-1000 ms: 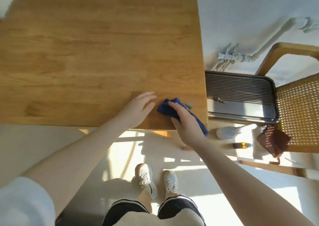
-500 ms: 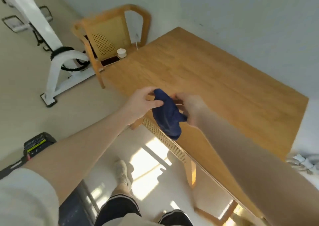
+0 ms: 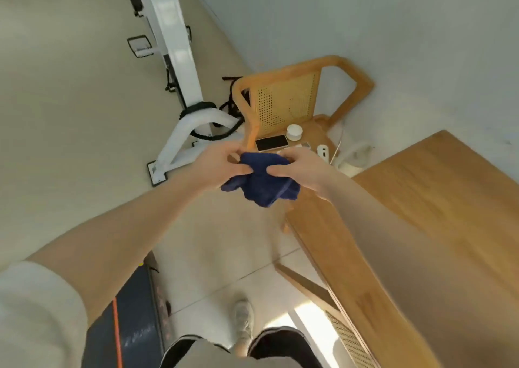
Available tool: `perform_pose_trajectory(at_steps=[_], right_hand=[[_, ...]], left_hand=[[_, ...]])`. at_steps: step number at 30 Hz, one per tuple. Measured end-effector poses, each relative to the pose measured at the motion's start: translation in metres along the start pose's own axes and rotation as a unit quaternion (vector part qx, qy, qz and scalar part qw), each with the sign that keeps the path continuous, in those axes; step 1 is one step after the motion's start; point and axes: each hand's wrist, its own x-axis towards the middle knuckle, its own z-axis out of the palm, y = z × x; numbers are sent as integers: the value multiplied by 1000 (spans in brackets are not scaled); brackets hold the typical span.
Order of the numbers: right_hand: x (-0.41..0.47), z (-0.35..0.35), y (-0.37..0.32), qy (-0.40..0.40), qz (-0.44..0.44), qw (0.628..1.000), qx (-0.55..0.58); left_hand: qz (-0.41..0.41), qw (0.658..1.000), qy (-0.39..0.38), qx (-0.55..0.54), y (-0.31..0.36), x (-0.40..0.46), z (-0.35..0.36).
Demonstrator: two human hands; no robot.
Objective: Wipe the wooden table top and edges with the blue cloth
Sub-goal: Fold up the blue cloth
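room: pale tiled floor (image 3: pixel 70 114), grey-white wall at the far side, sun patch on the floor near the feet
counter: wooden counter (image 3: pixel 438 199) at right, top bare where visible, near-left edge running toward the camera
cloth: one dark blue bunched cloth (image 3: pixel 262 178), held in the air, left of the counter's far-left corner, not touching the wood
left hand (image 3: pixel 217 166): fingers curled, gripping the cloth's left side
right hand (image 3: pixel 302 169): fingers curled, pinching the cloth's right side
step: looks like refolding or regripping before the next pass, probably the left edge
risk: loose lower flap hangs free; a weak regrip could drop the cloth on the floor
risk 2: wooden cane-back chair (image 3: pixel 292 100) just past the corner carries a black phone (image 3: pixel 271 142) and a small white round container (image 3: pixel 294 131); a wide sweep off the corner could knock them
count: 1 cloth, 2 hands, 1 chair in clear view, 1 phone, 1 white exercise machine frame (image 3: pixel 179 67) at far left
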Motion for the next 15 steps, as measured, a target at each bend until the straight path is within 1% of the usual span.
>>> perform_pose_trajectory(at_steps=[2, 4, 6, 8, 9, 11, 13, 15], right_hand=[[42, -7, -25, 4, -26, 999, -32], [79, -14, -45, -10, -61, 996, -67], [118, -19, -59, -18, -102, 985, -140], [158, -25, -70, -5, -127, 968, -218], [179, -28, -75, 5, -134, 963, -235], [221, -37, -82, 27, -135, 965, -224], [265, -50, -82, 51, -121, 976, -174], [305, -65, -84, 66, -91, 988, -109]], left_hand=[[19, 1000, 6, 22, -15, 33, -32], [26, 999, 14, 24, -29, 62, -59], [21, 999, 8, 24, -42, 87, -81], [16, 1000, -5, 24, -55, 115, -99], [17, 1000, -10, 23, -60, 130, -107], [20, 999, -21, 36, -69, 172, -124], [23, 999, -21, 32, -79, 226, -140], [20, 1000, -13, -4, -83, 280, -158]])
